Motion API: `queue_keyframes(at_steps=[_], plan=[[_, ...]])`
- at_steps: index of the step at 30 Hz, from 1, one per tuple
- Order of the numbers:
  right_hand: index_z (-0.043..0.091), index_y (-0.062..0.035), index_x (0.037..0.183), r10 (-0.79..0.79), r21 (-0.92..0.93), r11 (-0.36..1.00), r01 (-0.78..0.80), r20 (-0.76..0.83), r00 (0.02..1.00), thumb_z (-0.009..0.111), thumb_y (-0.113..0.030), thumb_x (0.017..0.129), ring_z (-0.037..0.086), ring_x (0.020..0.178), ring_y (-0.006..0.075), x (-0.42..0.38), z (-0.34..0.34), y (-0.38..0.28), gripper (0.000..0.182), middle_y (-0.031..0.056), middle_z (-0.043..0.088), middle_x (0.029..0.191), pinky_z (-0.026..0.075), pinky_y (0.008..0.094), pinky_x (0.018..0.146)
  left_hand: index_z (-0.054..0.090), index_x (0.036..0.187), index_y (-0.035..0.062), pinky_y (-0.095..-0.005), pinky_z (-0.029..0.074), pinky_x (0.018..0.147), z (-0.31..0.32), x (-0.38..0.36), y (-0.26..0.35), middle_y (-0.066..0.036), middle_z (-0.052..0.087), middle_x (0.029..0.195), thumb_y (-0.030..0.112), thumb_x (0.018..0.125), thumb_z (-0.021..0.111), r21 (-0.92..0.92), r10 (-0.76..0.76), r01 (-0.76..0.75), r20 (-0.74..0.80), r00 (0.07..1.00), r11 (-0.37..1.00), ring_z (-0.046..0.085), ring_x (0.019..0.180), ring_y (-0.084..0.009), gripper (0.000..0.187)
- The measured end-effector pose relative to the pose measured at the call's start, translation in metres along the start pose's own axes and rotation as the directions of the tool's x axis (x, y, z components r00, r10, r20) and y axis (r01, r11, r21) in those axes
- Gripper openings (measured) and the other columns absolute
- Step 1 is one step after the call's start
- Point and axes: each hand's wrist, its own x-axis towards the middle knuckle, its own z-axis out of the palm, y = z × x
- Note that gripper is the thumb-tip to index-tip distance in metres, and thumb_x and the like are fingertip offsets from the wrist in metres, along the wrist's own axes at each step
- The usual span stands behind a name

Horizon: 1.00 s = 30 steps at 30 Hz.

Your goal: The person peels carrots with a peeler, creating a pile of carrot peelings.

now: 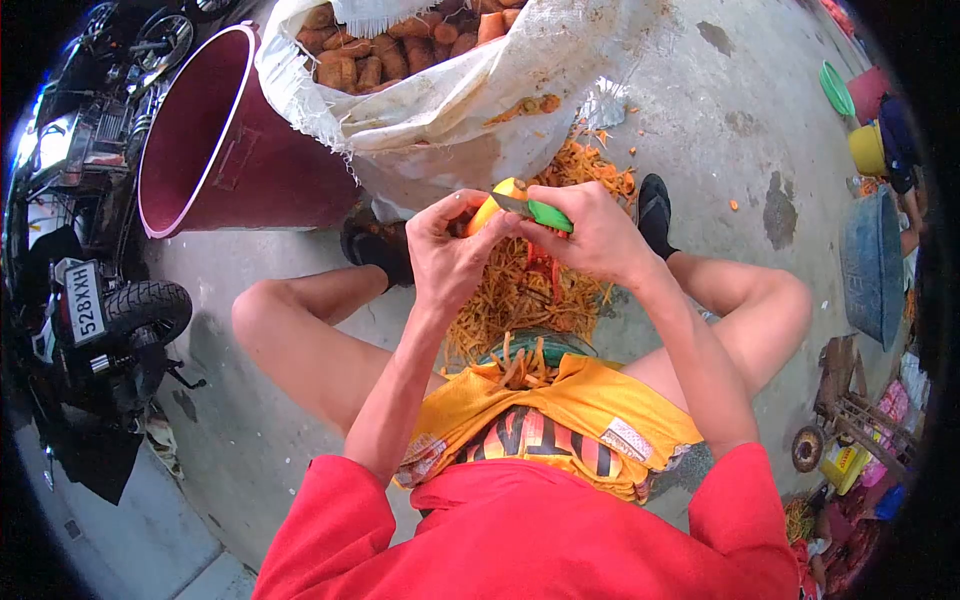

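Note:
Closed around a peeled orange carrot (484, 214), my left hand (452, 245) is at the upper middle. My right hand (597, 232) grips a knife (550, 215) with a green handle, its blade against the carrot's upper end. Below both hands lies a heap of orange peelings (520, 305). More peelings rest on the yellow shorts (590, 400) at my lap. Just beyond the hands stands a white sack (430, 150) full of carrots (395, 50).
A large maroon tub (250, 185) stands left of the sack, with a parked motorcycle (130, 310) further left. On the right are a blue-grey basin (872, 270), a yellow bucket (868, 150), a wheeled cart (840, 425) and another person's arm (912, 210).

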Motion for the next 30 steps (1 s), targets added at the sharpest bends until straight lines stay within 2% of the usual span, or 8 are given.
queue_keyframes(at_steps=[12, 14, 17, 20, 22, 23, 25, 30], plan=[[0.063, 0.0024, 0.093, 0.346, -0.337, 0.897, -0.287, 0.128, 0.930, 0.074, -0.027, 0.088, 0.067, 0.082, 0.0440, -0.012, -0.005, 0.084, 0.031, 0.0268, 0.067, 0.082, 0.052, 0.0483, 0.073, 0.072, 0.096, 0.0005, -0.0228, 0.048, 0.067, -0.105, 0.034, 0.028, -0.001, 0.069, 0.085, 0.034, 0.098, 0.072, -0.156, 0.141, -0.125, 0.096, 0.985, 0.980, 0.062, 0.075, -0.0049, 0.034], [0.066, 0.0032, 0.091, 0.423, -0.345, 0.868, -0.356, 0.137, 0.896, 0.078, -0.029, 0.084, 0.067, 0.088, 0.0480, -0.009, -0.009, 0.067, 0.035, 0.0289, 0.068, 0.085, 0.052, 0.0527, 0.077, 0.060, 0.129, 0.0043, -0.0259, 0.045, 0.074, -0.147, 0.069, 0.051, -0.005, 0.072, 0.100, 0.057, 0.105, 0.052, -0.969, 0.102, 0.024, 0.051, 0.993, 0.247, 0.063, 0.089, -0.0113, 0.058], [0.066, 0.0033, 0.090, 0.407, -0.332, 0.877, -0.347, 0.127, 0.905, 0.079, -0.030, 0.084, 0.067, 0.088, 0.0479, -0.001, -0.013, 0.051, 0.036, 0.0280, 0.069, 0.086, 0.053, 0.0523, 0.077, 0.057, 0.139, 0.0031, -0.0265, 0.045, 0.073, -0.179, 0.093, 0.077, -0.006, 0.073, 0.102, 0.048, 0.107, 0.053, -0.924, -0.072, -0.132, -0.169, 0.983, 0.358, 0.064, 0.089, -0.0115, 0.056], [0.066, 0.0033, 0.091, 0.381, -0.304, 0.891, -0.338, 0.093, 0.920, 0.079, -0.030, 0.084, 0.067, 0.089, 0.0474, 0.006, -0.020, 0.042, 0.037, 0.0279, 0.069, 0.087, 0.053, 0.0516, 0.077, 0.060, 0.139, 0.0020, -0.0273, 0.049, 0.076, -0.186, 0.131, 0.076, -0.007, 0.075, 0.101, 0.040, 0.106, 0.056, -0.714, -0.029, -0.062, -0.114, 0.993, 0.697, 0.068, 0.089, -0.0149, 0.051], [0.066, 0.0033, 0.092, 0.383, -0.275, 0.897, -0.346, 0.093, 0.919, 0.079, -0.030, 0.084, 0.067, 0.089, 0.0471, 0.004, -0.020, 0.038, 0.037, 0.0281, 0.069, 0.087, 0.053, 0.0512, 0.077, 0.069, 0.123, -0.0035, -0.0303, 0.054, 0.078, -0.153, 0.152, 0.089, -0.012, 0.077, 0.096, 0.035, 0.106, 0.056, 0.270, 0.333, -0.306, -0.063, 0.941, 0.913, 0.071, 0.085, -0.0179, 0.045], [0.066, 0.0029, 0.093, 0.380, -0.267, 0.898, -0.350, 0.067, 0.923, 0.079, -0.029, 0.084, 0.068, 0.089, 0.0468, 0.004, -0.021, 0.036, 0.036, 0.0277, 0.069, 0.088, 0.053, 0.0512, 0.078, 0.069, 0.123, -0.0035, -0.0303, 0.054, 0.078, -0.151, 0.169, 0.084, -0.012, 0.077, 0.096, 0.035, 0.106, 0.056, 0.271, 0.331, -0.303, -0.065, 0.941, 0.914, 0.071, 0.085, -0.0179, 0.045], [0.067, 0.0025, 0.094, 0.374, -0.261, 0.899, -0.352, 0.038, 0.927, 0.079, -0.028, 0.084, 0.068, 0.089, 0.0464, 0.004, -0.022, 0.035, 0.035, 0.0273, 0.069, 0.088, 0.053, 0.0512, 0.078, 0.073, 0.112, -0.0049, -0.0378, 0.058, 0.080, -0.150, 0.209, 0.072, -0.019, 0.077, 0.095, 0.039, 0.101, 0.061, 0.734, 0.438, -0.500, 0.303, 0.846, 0.459, 0.075, 0.085, -0.0254, 0.047], [0.068, -0.0036, 0.100, 0.323, -0.290, 0.907, -0.306, 0.014, 0.946, 0.078, -0.026, 0.084, 0.068, 0.088, 0.0453, -0.001, -0.033, 0.023, 0.029, 0.0233, 0.071, 0.089, 0.054, 0.0517, 0.077, 0.075, 0.107, 0.0022, -0.0483, 0.057, 0.088, -0.147, 0.247, 0.054, -0.025, 0.075, 0.098, 0.046, 0.084, 0.078, 0.979, 0.023, -0.189, 0.191, 0.981, -0.071, 0.074, 0.096, -0.0385, 0.049]])
